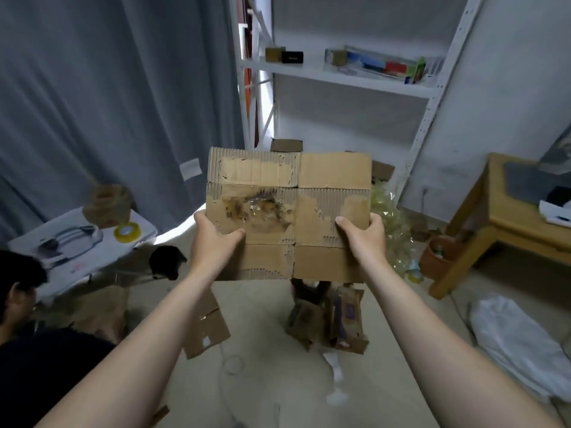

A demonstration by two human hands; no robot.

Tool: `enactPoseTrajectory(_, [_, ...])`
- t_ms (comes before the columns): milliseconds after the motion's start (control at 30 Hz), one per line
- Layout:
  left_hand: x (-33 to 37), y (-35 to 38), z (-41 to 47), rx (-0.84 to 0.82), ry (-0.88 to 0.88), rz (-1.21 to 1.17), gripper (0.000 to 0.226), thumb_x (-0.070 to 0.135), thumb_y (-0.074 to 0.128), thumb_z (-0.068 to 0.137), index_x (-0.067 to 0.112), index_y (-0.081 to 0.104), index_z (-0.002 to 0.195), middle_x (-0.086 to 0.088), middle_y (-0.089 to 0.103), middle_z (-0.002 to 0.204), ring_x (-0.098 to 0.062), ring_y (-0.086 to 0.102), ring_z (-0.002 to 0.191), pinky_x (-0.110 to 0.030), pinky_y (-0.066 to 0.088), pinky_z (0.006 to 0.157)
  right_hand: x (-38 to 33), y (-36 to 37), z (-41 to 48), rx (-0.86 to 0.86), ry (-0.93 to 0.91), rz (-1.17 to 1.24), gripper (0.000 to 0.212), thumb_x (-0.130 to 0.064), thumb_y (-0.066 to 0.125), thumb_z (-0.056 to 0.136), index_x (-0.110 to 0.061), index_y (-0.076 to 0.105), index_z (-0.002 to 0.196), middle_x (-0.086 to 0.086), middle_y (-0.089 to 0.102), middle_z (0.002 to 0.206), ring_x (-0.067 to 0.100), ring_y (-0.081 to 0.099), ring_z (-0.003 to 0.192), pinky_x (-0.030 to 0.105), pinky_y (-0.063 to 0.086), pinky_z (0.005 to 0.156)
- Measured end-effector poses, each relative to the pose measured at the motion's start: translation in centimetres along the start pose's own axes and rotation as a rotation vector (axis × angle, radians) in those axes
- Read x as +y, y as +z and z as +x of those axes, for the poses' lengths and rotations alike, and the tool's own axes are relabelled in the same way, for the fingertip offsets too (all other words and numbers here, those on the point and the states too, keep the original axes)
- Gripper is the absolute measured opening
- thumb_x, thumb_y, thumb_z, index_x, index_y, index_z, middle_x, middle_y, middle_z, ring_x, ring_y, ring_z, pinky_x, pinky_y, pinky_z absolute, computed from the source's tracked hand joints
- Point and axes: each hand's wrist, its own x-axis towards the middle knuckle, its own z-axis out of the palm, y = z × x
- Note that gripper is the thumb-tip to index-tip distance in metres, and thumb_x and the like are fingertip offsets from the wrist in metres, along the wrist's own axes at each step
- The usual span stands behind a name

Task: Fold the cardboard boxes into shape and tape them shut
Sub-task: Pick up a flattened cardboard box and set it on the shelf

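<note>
Below the held-up cardboard box (289,211) the floor (262,390) lies open between both forearms. A flat cardboard piece (205,325) bounds it on the left, crumpled brown packs (327,319) on the right; a person (27,335) blocks the far left.

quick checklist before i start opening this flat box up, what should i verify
1. Grip: left hand and right hand each hold a side edge of the cardboard box: ok.
2. Box opened into shape: it is flat, held up in the air: not ok.
3. Facing surface: top layer torn, stained patch in the middle: not ok.
4. Tape ready: yellow tape roll lies on the white surface at the left, in neither hand: not ok.
5. Flaps on the far side: hidden: cannot tell.
</note>
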Motion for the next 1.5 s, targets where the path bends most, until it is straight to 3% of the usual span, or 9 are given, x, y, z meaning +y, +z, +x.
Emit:
enactPoseTrajectory(167, [-0.5, -0.6, 14.2, -0.097, -0.009, 0.01, 0.063, 0.031, 0.081, 0.082, 0.027, 0.03, 0.118, 0.01, 0.055, 0.106, -0.015, 0.056, 0.096, -0.029, 0.043, 0.075, -3.0, 10.1, 6.8, 0.077, 0.04, 0.002, 0.056, -0.033, 0.08, 0.082, -0.019, 0.048, 0.126, -0.005, 0.06, 0.11, 0.015, 0.057, 0.098, 0.03, 0.042, 0.084])
enactPoseTrajectory(333, [-0.6, -1.1, 24.8, -0.134, 0.009, -0.006, 0.063, 0.03, 0.081, 0.081, 0.028, 0.03, 0.117, 0.023, 0.05, 0.098, 0.006, 0.048, 0.084, -0.027, 0.04, 0.069, -5.4, 17.1, 13.0, 0.095, 0.035, -0.009, 0.051, -0.03, 0.08, 0.083, -0.021, 0.045, 0.119, -0.01, 0.056, 0.101, 0.014, 0.056, 0.099, 0.029, 0.042, 0.083])
enactPoseTrajectory(567, [-1.3, 0.3, 38.6, -0.136, 0.015, -0.011, 0.064, 0.025, 0.085, 0.074, 0.026, 0.039, 0.118, 0.023, 0.054, 0.097, -0.004, 0.054, 0.086, -0.023, 0.041, 0.072, -6.5, 25.1, 21.7, 0.092, 0.057, -0.004, 0.047, -0.029, 0.081, 0.083, -0.019, 0.05, 0.117, 0.001, 0.064, 0.116, 0.02, 0.061, 0.106, 0.039, 0.051, 0.095])
enactPoseTrajectory(833, [-3.1, 8.7, 59.7, -0.181, 0.046, 0.005, 0.065, 0.029, 0.086, 0.072, 0.03, 0.037, 0.115, 0.02, 0.055, 0.101, 0.007, 0.052, 0.089, -0.015, 0.037, 0.066, -5.2, 35.9, 41.5, 0.147, 0.077, 0.047, 0.057, -0.027, 0.082, 0.082, -0.012, 0.052, 0.128, 0.001, 0.062, 0.118, 0.019, 0.058, 0.109, 0.04, 0.048, 0.1])
enactPoseTrajectory(1000, [-1.7, 13.5, 73.7, -0.149, 0.031, 0.037, 0.056, 0.037, 0.08, 0.07, 0.031, 0.037, 0.105, 0.019, 0.052, 0.092, 0.001, 0.052, 0.082, -0.023, 0.037, 0.06, -6.8, 44.2, 56.0, 0.144, 0.138, 0.061, 0.048, -0.031, 0.08, 0.081, -0.02, 0.048, 0.115, -0.004, 0.058, 0.1, 0.016, 0.054, 0.091, 0.033, 0.043, 0.077])
enactPoseTrajectory(1100, [-0.8, 14.2, 80.8, -0.137, 0.112, 0.018, 0.04, 0.031, 0.083, 0.076, 0.031, 0.045, 0.089, 0.021, 0.066, 0.078, 0.006, 0.062, 0.072, -0.013, 0.044, 0.051, -9.2, 48.8, 62.6, 0.109, 0.131, 0.056, 0.046, -0.031, 0.079, 0.082, -0.022, 0.046, 0.114, -0.012, 0.054, 0.091, 0.007, 0.051, 0.081, 0.025, 0.039, 0.062])
enactPoseTrajectory(1300, [-0.8, 14.8, 94.3, -0.132, 0.012, 0.033, 0.064, 0.032, 0.084, 0.068, 0.026, 0.041, 0.114, 0.017, 0.055, 0.097, 0.003, 0.054, 0.086, -0.022, 0.04, 0.062, -12.7, 56.3, 72.9, 0.061, 0.071, 0.005, 0.049, -0.034, 0.079, 0.083, -0.021, 0.047, 0.117, -0.013, 0.053, 0.094, 0.005, 0.052, 0.084, 0.023, 0.04, 0.063])
enactPoseTrajectory(1400, [-1.6, 16.8, 100.9, -0.185, 0.033, 0.059, 0.065, 0.029, 0.082, 0.07, 0.02, 0.048, 0.124, 0.008, 0.064, 0.106, -0.01, 0.063, 0.093, -0.03, 0.052, 0.072, -12.8, 59.1, 77.1, 0.092, 0.057, 0.012, 0.047, -0.031, 0.08, 0.083, -0.022, 0.046, 0.115, -0.017, 0.053, 0.094, -0.003, 0.05, 0.081, 0.017, 0.037, 0.061])
enactPoseTrajectory(1500, [-2.9, 19.8, 106.9, -0.199, 0.053, 0.058, 0.077, 0.033, 0.081, 0.07, 0.023, 0.039, 0.134, 0.009, 0.056, 0.113, -0.01, 0.057, 0.092, -0.02, 0.043, 0.068, -11.1, 61.8, 80.8, 0.122, 0.078, 0.017, 0.049, -0.031, 0.08, 0.083, -0.023, 0.045, 0.116, -0.018, 0.054, 0.097, -0.004, 0.051, 0.084, 0.016, 0.039, 0.062])
